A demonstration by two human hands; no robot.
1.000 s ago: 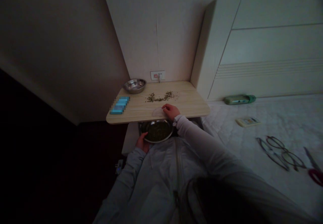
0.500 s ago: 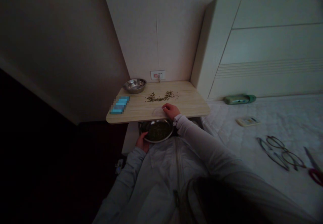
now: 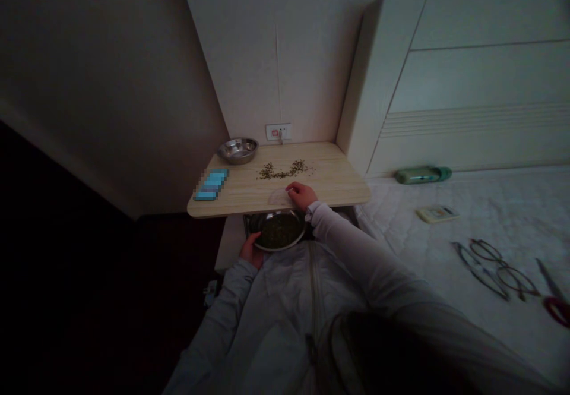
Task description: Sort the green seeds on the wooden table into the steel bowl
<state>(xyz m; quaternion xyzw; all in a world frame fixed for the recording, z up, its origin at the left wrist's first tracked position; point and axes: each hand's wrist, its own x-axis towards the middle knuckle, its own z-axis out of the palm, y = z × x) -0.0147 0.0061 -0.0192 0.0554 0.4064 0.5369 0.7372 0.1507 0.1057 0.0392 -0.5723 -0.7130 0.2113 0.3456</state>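
My left hand point(image 3: 252, 251) grips the left rim of a metal bowl point(image 3: 290, 245), which sits just below the front edge of a small wooden table point(image 3: 236, 199). Dark green bits point(image 3: 278, 231) cover the bowl's bottom. On the tabletop, my right hand point(image 3: 303, 195) is closed on a thin, translucent piece point(image 3: 279, 197), perhaps plastic, lying near the front edge; its exact kind is unclear. Beyond that hand, small brown-green bits point(image 3: 280, 174) are scattered in a curved band across the wood.
An empty steel bowl point(image 3: 238, 151) stands at the table's back left, with a blurred blue phone-like object point(image 3: 212, 185) in front. On the bed point(image 3: 401, 228) to the right lie a green bottle-shaped thing point(image 3: 423, 174), a pale box point(image 3: 437, 214), glasses point(image 3: 494, 269) and red-handled scissors point(image 3: 556, 310).
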